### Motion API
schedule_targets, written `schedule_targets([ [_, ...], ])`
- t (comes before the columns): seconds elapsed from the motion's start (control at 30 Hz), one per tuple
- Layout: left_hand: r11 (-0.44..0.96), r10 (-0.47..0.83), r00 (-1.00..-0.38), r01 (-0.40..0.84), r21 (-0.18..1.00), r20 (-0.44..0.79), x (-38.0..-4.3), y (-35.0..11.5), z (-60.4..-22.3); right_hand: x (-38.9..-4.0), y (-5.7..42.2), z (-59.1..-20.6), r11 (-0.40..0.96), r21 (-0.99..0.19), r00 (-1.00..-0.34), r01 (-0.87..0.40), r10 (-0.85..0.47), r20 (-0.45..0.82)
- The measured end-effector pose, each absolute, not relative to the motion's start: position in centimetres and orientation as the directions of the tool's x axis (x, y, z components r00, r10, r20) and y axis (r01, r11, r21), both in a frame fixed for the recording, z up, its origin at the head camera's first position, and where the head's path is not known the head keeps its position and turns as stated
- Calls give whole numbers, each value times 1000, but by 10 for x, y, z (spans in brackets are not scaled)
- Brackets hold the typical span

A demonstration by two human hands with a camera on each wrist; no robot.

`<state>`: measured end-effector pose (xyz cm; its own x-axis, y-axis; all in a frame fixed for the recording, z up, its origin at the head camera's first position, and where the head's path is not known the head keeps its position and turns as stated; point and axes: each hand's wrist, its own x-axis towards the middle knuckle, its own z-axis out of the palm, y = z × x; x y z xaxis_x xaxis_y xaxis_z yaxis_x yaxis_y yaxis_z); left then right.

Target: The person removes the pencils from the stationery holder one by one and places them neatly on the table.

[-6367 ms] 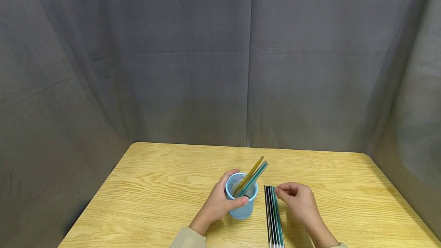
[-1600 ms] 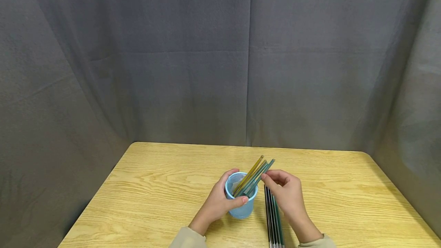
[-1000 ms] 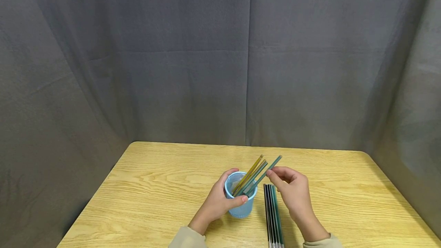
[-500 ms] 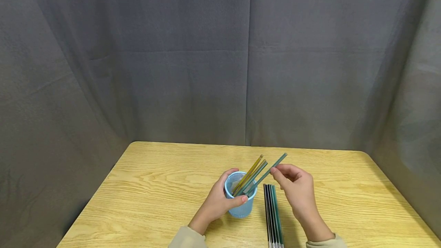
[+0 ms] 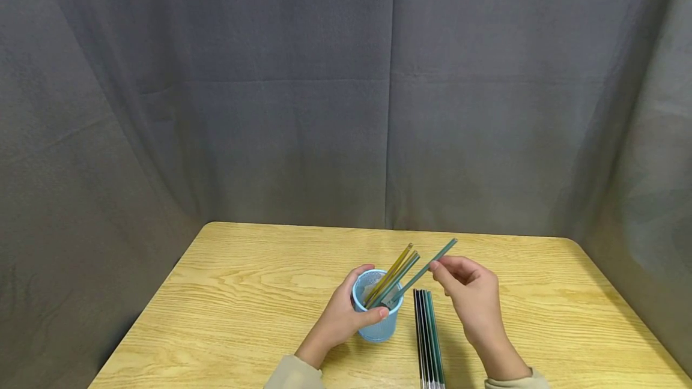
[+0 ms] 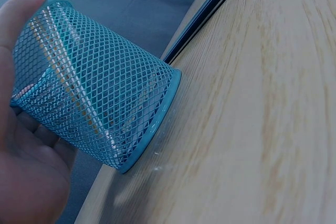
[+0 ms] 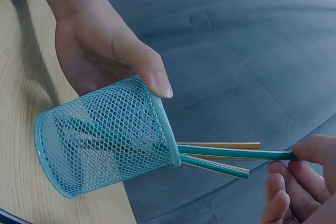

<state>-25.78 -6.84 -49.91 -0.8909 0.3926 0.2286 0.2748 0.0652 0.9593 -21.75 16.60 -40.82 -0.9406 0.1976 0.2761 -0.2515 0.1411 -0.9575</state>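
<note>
In the head view, my left hand (image 5: 343,311) grips a light-blue mesh pencil cup (image 5: 378,330) around its side, with the thumb at the rim. The cup leans slightly, its base close to the table. My right hand (image 5: 474,302) pinches a slim green pencil (image 5: 421,273) between thumb and fingertips, near its upper part. That pencil slants over the cup's right rim, its lower end inside. In the right wrist view, gold pencils (image 7: 244,145) and another green pencil (image 7: 223,169) also stick out of the cup. The right fingertips (image 7: 310,149) hold the outer end.
A tight row of dark and green pencils (image 5: 428,335) lies on the wooden table (image 5: 259,293) to the right of the cup, under the right forearm's left side. Grey curtains (image 5: 297,107) enclose the table at the back and both sides.
The right hand was at the row on the table, then reached the cup. Pinching the green pencil, it has drawn it up and right, tilting it away from the others. The left hand stays put.
</note>
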Motion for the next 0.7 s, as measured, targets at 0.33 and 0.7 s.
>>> schedule_targets([
  [0.33, 73, 389, -892, 278, 958, 229, -258, -68, -500, -216, 168, -404, 135, -958, -938, -254, 208, 278],
  [0.7, 77, 392, -891, 279, 957, 228, -258, -69, -499, -215, 171, -401, 102, -956, -932, -274, 216, 290],
])
